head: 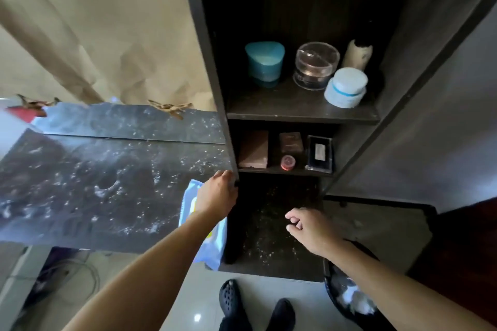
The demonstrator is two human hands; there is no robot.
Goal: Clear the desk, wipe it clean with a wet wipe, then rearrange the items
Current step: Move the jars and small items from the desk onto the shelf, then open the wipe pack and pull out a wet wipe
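While our left hand [218,195] sits mid-frame over the wet wipe pack [213,247] at the right edge of the dusty desk [94,191], fingers bunched against the shelf panel [213,75] (gripping? can't tell), our right hand [309,226] hovers lower right, fingers loosely curled, holding nothing.

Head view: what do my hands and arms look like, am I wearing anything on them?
The left hand and right hand are ungloved, and both arms are bare to the frame edge, no sleeves in view. No watch, ring or bracelet shows.
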